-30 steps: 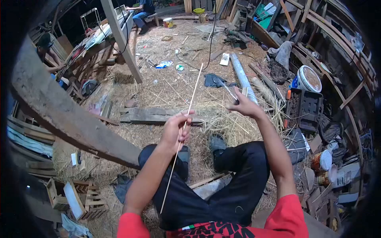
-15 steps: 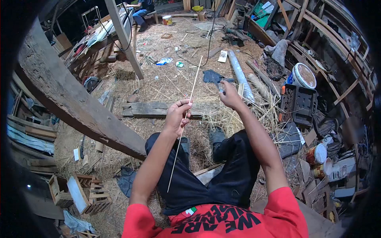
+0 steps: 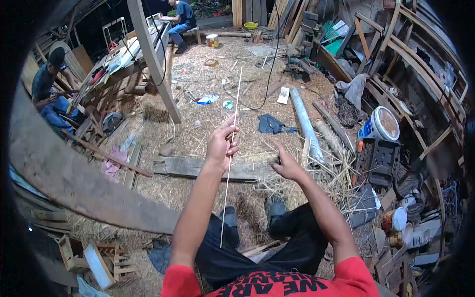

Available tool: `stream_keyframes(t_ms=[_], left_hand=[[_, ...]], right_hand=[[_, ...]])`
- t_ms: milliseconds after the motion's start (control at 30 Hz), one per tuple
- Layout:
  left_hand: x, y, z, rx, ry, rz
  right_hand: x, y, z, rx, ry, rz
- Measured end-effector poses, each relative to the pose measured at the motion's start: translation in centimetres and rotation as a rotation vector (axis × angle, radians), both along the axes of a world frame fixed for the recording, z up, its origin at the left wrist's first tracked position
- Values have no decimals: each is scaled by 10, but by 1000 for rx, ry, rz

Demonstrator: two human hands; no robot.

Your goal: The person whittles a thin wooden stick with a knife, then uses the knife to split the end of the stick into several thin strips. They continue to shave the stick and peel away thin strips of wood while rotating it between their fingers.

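Note:
My left hand [image 3: 221, 147] is closed round a long, thin bamboo strip [image 3: 227, 198], which runs steeply from above my fingers down to my lap. My right hand [image 3: 288, 163] is held up to the right, apart from the strip. Its index finger points forward, and a small dark object, too blurred to name, shows between the finger and thumb. Beneath my hands lies a weathered wooden beam [image 3: 198, 167] on the ground, with loose pale strips [image 3: 326, 185] heaped at its right end.
A wooden post [image 3: 151, 54] and a curved timber [image 3: 94, 190] stand at left. Two people [image 3: 54, 94] [image 3: 183, 22] sit further off. On the right are a white bucket [image 3: 385, 123], a black tool case [image 3: 378, 161] and a grey pipe [image 3: 306, 123]. Shavings cover the floor.
The view has tilted up and shifted, bringing a seated person at left into sight. My right hand has moved lower relative to my left hand. The strip stays in my left hand, more upright.

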State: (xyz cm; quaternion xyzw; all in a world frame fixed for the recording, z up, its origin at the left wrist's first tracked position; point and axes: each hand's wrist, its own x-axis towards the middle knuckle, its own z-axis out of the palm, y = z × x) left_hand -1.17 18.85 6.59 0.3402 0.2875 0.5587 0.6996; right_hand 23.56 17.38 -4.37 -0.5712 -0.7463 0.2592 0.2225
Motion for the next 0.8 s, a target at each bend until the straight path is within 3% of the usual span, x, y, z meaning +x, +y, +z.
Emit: stream_keyframes(t_ms=[133, 233, 267, 367, 500, 667, 767, 800], left_hand=[[6, 46, -34, -160, -98, -9], [14, 64, -61, -223, -94, -55], [15, 65, -65, -196, -65, -63], [18, 66, -56, -148, -17, -77], [18, 64, -38, -108, 48, -64], [12, 62, -44, -94, -114, -136], [9, 52, -41, -119, -173, -178], [9, 48, -39, -132, -187, -188]], right_hand=[[4, 17, -2, -139, 91, -49], [-5, 38, 4, 90, 40, -73], [-8, 46, 21, -119, -51, -100], [-16, 67, 15, 202, 99, -69], [-44, 79, 61, 118, 366, -59], [-72, 83, 69, 453, 214, 17], [-68, 82, 71, 138, 276, -251], [-62, 84, 64, 186, 341, -277]])
